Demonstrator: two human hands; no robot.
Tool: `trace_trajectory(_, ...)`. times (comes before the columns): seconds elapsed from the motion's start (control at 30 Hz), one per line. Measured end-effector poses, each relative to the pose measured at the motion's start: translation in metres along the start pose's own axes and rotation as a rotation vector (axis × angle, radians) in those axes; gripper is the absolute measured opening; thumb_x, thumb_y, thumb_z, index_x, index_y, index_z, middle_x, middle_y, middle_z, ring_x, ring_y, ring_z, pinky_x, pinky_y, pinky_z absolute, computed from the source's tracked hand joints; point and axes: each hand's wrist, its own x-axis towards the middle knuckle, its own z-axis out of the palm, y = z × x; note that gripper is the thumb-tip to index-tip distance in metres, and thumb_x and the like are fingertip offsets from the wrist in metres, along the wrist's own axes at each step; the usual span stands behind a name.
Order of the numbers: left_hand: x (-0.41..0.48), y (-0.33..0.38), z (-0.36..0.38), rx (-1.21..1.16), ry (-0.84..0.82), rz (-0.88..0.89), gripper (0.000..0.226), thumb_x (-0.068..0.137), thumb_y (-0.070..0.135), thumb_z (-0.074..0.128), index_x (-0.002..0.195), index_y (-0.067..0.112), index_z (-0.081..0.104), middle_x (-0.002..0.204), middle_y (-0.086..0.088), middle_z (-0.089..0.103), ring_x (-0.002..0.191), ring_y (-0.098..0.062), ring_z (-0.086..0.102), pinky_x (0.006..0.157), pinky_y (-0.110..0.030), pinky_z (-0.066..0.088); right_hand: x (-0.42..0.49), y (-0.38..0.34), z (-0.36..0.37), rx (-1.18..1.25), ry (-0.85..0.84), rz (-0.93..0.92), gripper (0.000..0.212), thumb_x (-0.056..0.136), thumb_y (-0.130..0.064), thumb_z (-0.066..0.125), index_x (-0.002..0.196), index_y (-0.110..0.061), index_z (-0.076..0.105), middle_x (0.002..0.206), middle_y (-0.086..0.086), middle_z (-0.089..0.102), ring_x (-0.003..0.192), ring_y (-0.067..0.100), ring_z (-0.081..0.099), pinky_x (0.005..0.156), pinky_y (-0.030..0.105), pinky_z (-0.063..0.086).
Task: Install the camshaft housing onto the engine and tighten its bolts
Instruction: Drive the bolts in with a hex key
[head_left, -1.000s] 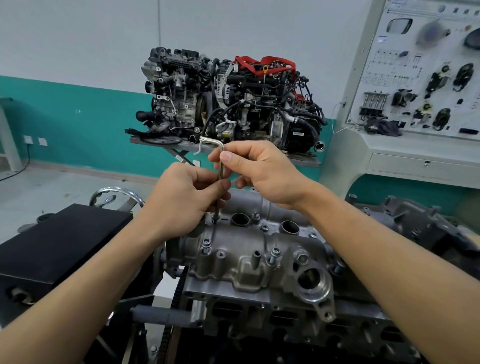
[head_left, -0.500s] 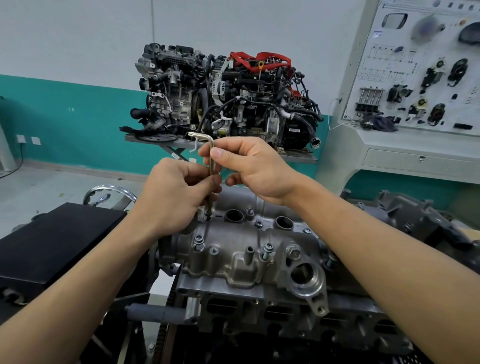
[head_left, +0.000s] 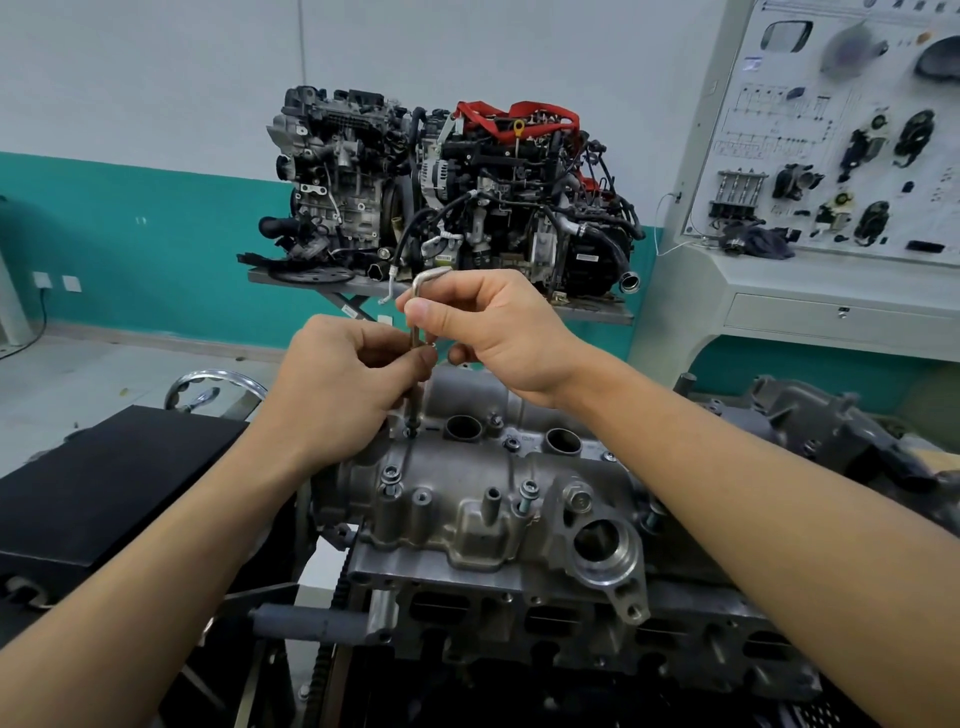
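We see a grey platform (head_left: 592, 312) by the teal wall (head_left: 156, 249) carrying an assembled engine (head_left: 467, 197). Nearer us, the cylinder head (head_left: 545, 618) bears the camshaft housing (head_left: 467, 499), seated on top of it. On the pale console ledge (head_left: 831, 283) at right lies a dark cloth (head_left: 758, 241).

Bright, even indoor light falls from overhead, soft and almost shadowless on the pale wall (head_left: 156, 78). The camshaft housing (head_left: 467, 509) carries dull highlights along its upper edges, while the recesses below it sink to near black. A chrome handwheel (head_left: 218, 382) glints (the sharpest glare here). The centre is crisp. Wide-angle distortion tilts the display board (head_left: 831, 171) at right, which has one smeared patch (head_left: 852, 47) near its top.
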Motion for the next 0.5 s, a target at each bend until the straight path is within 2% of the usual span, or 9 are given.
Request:
trace_trajectory(0.07,-0.002,0.000,-0.001,-0.004,0.032,0.002,0.014,0.084,0.030,0.079,0.074,0.020,0.078,0.065,-0.001,0.075,0.065,-0.031,0.072,0.068,-0.053,0.061,0.000,0.002,0.002,0.046,0.044,-0.002,0.014,0.086,-0.005,0.073,0.077,-0.015,0.071,0.082,0.002,0.067,0.066,0.007,0.055,0.052,0.017,0.043)
trace_trajectory(0.17,-0.003,-0.002,-0.002,-0.037,0.054,-0.024,0.013,0.083,0.026,0.080,0.072,0.019,0.078,0.065,-0.004,0.075,0.067,-0.038,0.071,0.067,-0.058,0.059,0.000,0.006,0.004,0.114,0.062,0.016,0.022,0.083,-0.003,0.076,0.068,-0.018,0.070,0.073,-0.001,0.065,0.062,0.007,0.053,0.050,0.017,0.040)
trace_trajectory(0.27,-0.001,-0.003,-0.004,-0.057,0.007,-0.063,0.016,0.089,0.021,0.074,0.074,0.017,0.079,0.069,-0.005,0.076,0.073,-0.040,0.072,0.074,-0.061,0.059,-0.002,0.010,0.003,0.114,-0.026,0.064,0.011,0.087,-0.010,0.074,0.084,-0.021,0.071,0.079,-0.006,0.069,0.066,0.005,0.056,0.052,0.017,0.041)
trace_trajectory(0.4,-0.002,0.002,-0.005,-0.006,-0.133,-0.036,0.019,0.098,0.017,0.062,0.088,0.017,0.078,0.079,0.004,0.078,0.077,-0.012,0.075,0.085,-0.044,0.059,-0.002,0.010,-0.008,0.068,-0.106,0.129,0.012,0.095,-0.014,0.065,0.099,-0.023,0.073,0.081,-0.009,0.065,0.069,0.003,0.050,0.058,0.019,0.039)
trace_trajectory(0.43,-0.002,0.003,-0.005,0.025,-0.164,-0.015,0.020,0.099,0.018,0.059,0.092,0.016,0.078,0.083,0.005,0.079,0.081,-0.009,0.075,0.086,-0.042,0.058,-0.003,0.009,-0.010,0.016,-0.133,0.130,0.015,0.097,-0.015,0.062,0.102,-0.025,0.073,0.082,-0.012,0.066,0.069,0.000,0.051,0.061,0.020,0.038)
trace_trajectory(0.5,-0.003,0.003,-0.007,0.072,-0.213,0.005,0.024,0.102,0.023,0.055,0.097,0.016,0.078,0.090,0.002,0.079,0.090,-0.019,0.075,0.088,-0.049,0.056,-0.006,0.007,-0.012,-0.078,-0.187,0.116,0.019,0.100,-0.015,0.058,0.110,-0.024,0.071,0.079,-0.020,0.069,0.070,-0.004,0.055,0.065,0.021,0.039)
